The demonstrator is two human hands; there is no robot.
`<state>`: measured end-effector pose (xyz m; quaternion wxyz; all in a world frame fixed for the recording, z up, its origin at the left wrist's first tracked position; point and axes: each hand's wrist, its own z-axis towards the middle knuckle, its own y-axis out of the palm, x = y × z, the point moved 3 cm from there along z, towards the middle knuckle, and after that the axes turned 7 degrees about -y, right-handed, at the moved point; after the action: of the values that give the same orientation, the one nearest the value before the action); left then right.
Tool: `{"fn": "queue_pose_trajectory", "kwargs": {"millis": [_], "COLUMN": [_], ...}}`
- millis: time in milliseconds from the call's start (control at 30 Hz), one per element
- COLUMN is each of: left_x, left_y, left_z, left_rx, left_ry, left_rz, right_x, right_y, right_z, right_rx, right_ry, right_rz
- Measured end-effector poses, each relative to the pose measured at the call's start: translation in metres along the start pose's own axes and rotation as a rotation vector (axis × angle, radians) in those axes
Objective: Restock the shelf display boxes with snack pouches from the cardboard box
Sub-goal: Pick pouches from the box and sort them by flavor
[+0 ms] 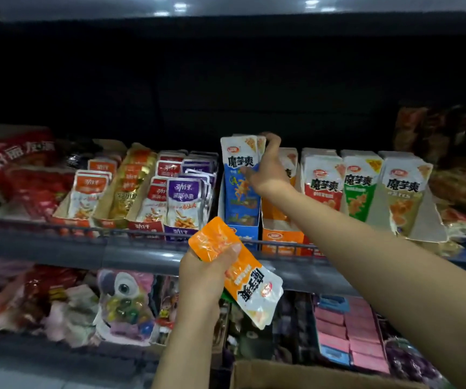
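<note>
Just right of the blue display box [241, 220], the orange display box [281, 234] awaits; right hand [265, 167] grips blue pouches [241, 175] upright, left hand [206, 272] clutches orange pouches [243, 273] below.

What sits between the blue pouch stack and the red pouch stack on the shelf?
The orange display box, its pouches mostly hidden behind the right hand gripping the blue pouches; the red stack is just beyond. Head view.

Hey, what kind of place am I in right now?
Most likely a shop's snack aisle. Display boxes of snack pouches, like the blue display box, line a railed shelf, more packaged goods sit below, and a cardboard box stands ready for restocking.
</note>
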<state>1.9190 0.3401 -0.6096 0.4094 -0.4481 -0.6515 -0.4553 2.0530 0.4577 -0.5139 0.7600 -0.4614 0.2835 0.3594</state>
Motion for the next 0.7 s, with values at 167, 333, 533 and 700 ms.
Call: {"fn": "queue_pose_trajectory", "kwargs": {"millis": [167, 333, 533, 700], "left_x": [0.001, 0.0, 0.001, 0.001], "left_y": [-0.001, 0.003, 0.01, 0.02], "left_z": [-0.004, -0.007, -0.004, -0.007], "left_rx": [-0.019, -0.037, -0.083, -0.136], "left_ry": [-0.008, -0.02, -0.023, -0.022], "left_rz": [0.008, 0.018, -0.016, -0.139], "right_x": [0.014, 0.016, 0.005, -0.004], "right_y": [0.0, -0.01, -0.031, -0.054], "right_z": [0.002, 0.006, -0.022, -0.074], "right_rx": [-0.048, -0.041, -0.188, -0.713], "right_ry": [-0.065, -0.212, -0.31, -0.179], "right_rz": [-0.235, -0.461, -0.114, -0.072]}}
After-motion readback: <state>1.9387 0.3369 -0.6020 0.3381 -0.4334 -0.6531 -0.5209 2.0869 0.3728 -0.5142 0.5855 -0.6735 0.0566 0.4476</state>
